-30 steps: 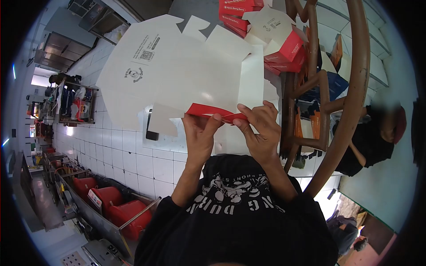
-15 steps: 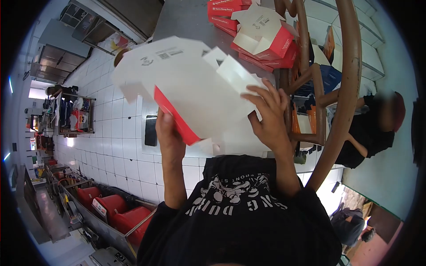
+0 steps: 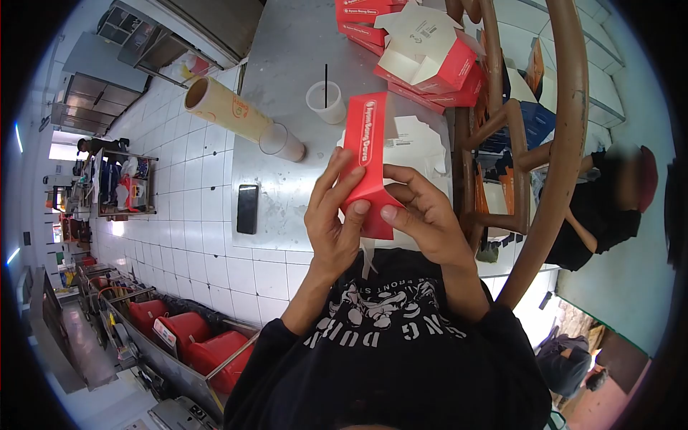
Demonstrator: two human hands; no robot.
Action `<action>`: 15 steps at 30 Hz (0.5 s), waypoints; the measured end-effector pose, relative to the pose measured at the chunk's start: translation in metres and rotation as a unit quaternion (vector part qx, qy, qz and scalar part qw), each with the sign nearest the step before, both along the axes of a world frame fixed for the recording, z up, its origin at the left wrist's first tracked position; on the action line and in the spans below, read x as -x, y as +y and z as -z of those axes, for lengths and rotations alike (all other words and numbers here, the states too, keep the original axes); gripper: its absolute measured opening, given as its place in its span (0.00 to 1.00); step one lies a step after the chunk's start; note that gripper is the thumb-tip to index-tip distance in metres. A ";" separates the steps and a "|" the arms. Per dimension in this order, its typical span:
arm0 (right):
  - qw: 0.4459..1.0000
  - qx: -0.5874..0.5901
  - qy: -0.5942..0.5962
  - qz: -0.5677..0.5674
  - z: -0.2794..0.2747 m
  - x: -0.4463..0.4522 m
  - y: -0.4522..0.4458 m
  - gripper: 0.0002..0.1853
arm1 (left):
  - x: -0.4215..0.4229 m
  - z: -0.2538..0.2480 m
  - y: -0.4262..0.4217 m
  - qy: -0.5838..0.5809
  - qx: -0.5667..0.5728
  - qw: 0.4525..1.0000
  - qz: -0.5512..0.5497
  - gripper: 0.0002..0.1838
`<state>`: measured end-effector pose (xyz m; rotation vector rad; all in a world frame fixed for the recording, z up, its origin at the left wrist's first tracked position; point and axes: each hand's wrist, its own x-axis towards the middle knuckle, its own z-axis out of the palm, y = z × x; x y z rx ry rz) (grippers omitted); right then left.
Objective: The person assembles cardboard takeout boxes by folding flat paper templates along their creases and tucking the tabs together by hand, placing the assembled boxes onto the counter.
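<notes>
Between my two hands is a red and white cardboard box, held up over the near edge of the metal table. Its red printed side faces me, and its folded corner lies at my fingers. My left hand is closed on the left side of the card, thumb and fingers pressed to it. My right hand pinches the lower right part with the thumb in front. Behind the box lies white unfolded box card on the table. Part of the held box is hidden by my fingers.
A stack of red and white boxes stands at the far right, beside a brown rail. A plastic cup with a black straw, a long roll in a clear cup, and a phone are left. A person is at right.
The card, earlier spread out flat with its white inside showing, is now turned and folded, red side facing me. My hands have come closer together. The cup and roll are now uncovered.
</notes>
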<state>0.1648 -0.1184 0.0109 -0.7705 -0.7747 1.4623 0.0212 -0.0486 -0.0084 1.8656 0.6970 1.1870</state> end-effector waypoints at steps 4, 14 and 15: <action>0.992 -0.077 -0.055 0.085 0.011 0.016 0.005 0.16 | -0.001 -0.001 -0.001 -0.061 0.003 0.998 0.007 0.12; 0.982 -0.046 -0.074 0.169 0.001 0.016 0.004 0.14 | -0.007 0.016 0.003 0.045 -0.046 0.996 0.054 0.45; 0.982 -0.045 -0.074 0.169 -0.001 0.020 0.006 0.14 | -0.007 0.018 0.003 0.046 -0.045 0.996 0.054 0.45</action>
